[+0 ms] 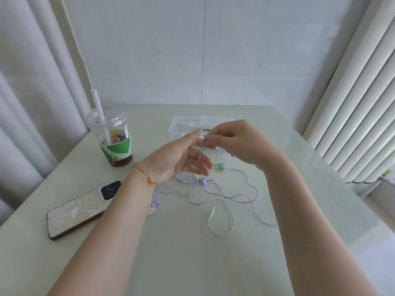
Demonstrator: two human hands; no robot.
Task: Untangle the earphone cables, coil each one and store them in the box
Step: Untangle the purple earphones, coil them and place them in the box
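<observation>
Lying tangled on the table (299,210) w/ a green cable (220,221), the purple cable (245,196) ran up to the right hand (239,142), which pinched it; left hand (181,159) spread. Clear box (181,124) behind. Untangling step (likely); next, separate strands.

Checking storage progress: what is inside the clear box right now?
No coiled cable shows inside the clear box; its left part looks bare. The right hand and left hand cover its front and right, so that part cannot be seen.

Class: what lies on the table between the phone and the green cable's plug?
In the head view: the left forearm, a purple earbud beside it, then bare table.
</observation>
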